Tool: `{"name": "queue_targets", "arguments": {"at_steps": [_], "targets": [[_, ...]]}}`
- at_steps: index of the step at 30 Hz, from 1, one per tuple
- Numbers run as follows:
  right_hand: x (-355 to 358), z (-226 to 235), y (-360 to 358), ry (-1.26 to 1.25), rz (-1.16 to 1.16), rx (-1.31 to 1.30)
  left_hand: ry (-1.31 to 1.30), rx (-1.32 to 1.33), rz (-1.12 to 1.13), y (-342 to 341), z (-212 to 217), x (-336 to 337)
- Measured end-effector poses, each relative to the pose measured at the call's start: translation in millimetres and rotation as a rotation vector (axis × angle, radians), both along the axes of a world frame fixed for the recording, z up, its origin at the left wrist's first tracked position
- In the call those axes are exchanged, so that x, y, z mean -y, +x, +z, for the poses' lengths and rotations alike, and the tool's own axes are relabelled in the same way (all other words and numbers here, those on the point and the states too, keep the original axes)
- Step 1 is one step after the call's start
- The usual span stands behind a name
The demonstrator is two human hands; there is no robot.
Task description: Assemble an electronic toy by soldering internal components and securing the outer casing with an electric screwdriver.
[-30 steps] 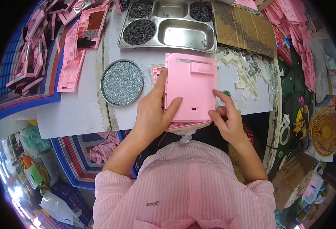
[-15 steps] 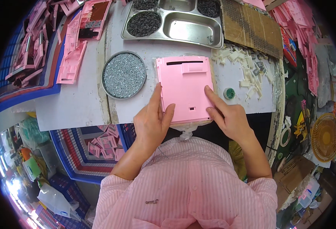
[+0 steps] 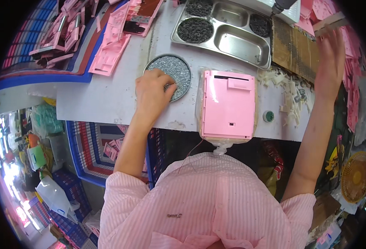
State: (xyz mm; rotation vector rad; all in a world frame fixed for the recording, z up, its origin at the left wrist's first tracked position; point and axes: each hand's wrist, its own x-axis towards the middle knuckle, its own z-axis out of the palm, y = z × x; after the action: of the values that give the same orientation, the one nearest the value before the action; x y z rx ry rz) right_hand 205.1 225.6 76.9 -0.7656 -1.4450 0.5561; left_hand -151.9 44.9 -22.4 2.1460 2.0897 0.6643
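Note:
My left hand point(image 3: 153, 92) is over a round tin point(image 3: 189, 74) of small silver screws point(image 3: 176, 70), its curled fingers and thumb pinched together among them. How many screws it grips is hidden. Stretched far out to the upper right, my right hand point(image 3: 331, 56) has its fingers extended beside a pale, board-like strip point(image 3: 330, 24); whether they touch it is unclear. Between my arms a flat pink plastic panel point(image 3: 228, 106), with a long slot at its far end, lies on a plastic-wrapped pad point(image 3: 255, 118) at the table's near edge.
Beyond the panel stands a steel compartment tray point(image 3: 220, 49) with dark small parts. A dark tool tip point(image 3: 277, 7) hangs above its right end. White plastic pieces point(image 3: 289, 89) and a small green-topped container point(image 3: 268, 116) lie rightward. Pink parts point(image 3: 110, 54) and blue crates point(image 3: 77, 166) are at left.
Both hands have left the pink panel. My left hand has moved to the screw tin, and my right has reached away to the upper right. The view has shifted, and a dark tool tip shows above the tray.

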Motion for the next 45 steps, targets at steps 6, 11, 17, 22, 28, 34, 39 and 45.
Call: {"name": "queue_targets", "arguments": {"at_steps": [6, 11, 17, 22, 28, 34, 39, 45], "targets": [[-40.4, 12.7, -65.6, -0.181, 0.030, -0.205, 0.116, -0.058, 0.052, 0.7, -10.7, -16.5], [4.3, 52.5, -141.8, -0.478, 0.524, 0.107, -0.001, 0.032, -0.021, -4.9, -9.4, -22.9], [30.3, 37.2, -137.7, -0.515, 0.850, -0.137, 0.241, 0.243, -0.197, 62.9, 25.7, 2.7], [95.6, 17.2, -100.6, -0.456, 0.955, -0.211, 0.085, 0.565, -0.330, 89.1, 30.5, 23.1], [126.6, 7.6, -89.9, -0.361, 0.793, -0.253, 0.073, 0.667, -0.332, 98.1, 31.6, 20.3], [133.0, -1.2, -104.3, -0.387, 0.839, -0.349, 0.219, 0.428, -0.311, 97.7, 23.0, 23.1], [121.8, -23.3, -94.2, -0.350, 0.873, -0.435, 0.186, 0.149, -0.050, 43.8, 16.8, 2.4], [130.5, -22.7, -67.9, -0.346, 0.768, -0.366, 0.075, -0.029, 0.003, -1.9, 2.2, -10.9]]}}
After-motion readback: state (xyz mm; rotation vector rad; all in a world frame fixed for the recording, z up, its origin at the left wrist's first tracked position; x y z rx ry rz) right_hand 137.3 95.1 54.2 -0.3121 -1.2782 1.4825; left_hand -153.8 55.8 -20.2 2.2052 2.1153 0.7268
